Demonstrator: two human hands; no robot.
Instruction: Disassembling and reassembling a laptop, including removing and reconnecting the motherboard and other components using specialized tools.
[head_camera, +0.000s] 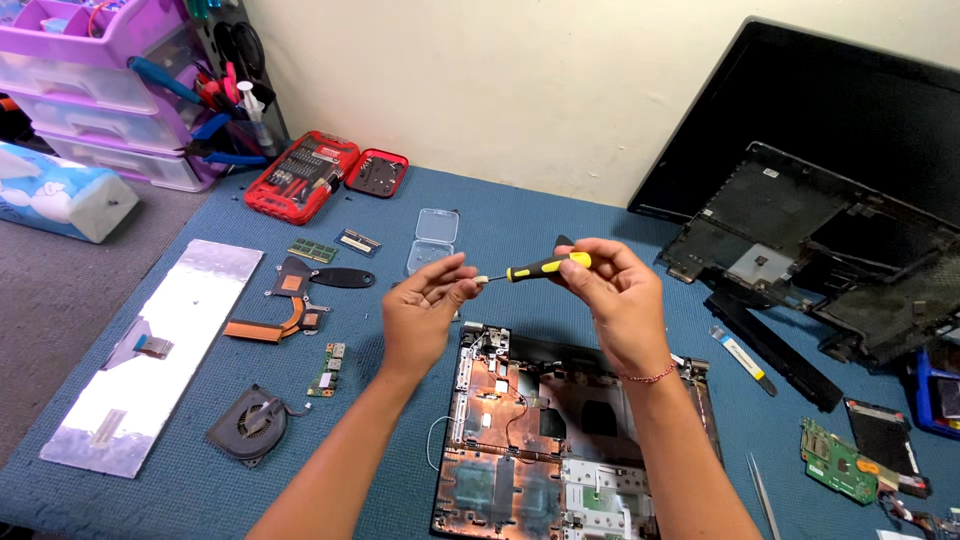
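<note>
Yellow and black, that is the handle of the small screwdriver (540, 266), held up level above the blue mat (560, 215), just beyond the far edge of the opened laptop base (560, 440). The right hand (615, 300) has its fingers closed around the handle, thumb and forefinger wrapped over the yellow grip. The left hand (425, 305) pinches in at the tip end, fingertips pressed together right at the shaft; whether a screw or bit sits between them is too small to tell. Both hands hover mid-scene, near each other, joined only by the tool. Far behind them lies a clear plastic case (434, 240), and far left a red bit set (300, 175) stands open. To the left on the mat rest a copper heat pipe (285, 310), a round black fan (250, 425) and the silver keyboard back (150, 350). Right of the hands leans a black laptop shell (850, 250).
</note>
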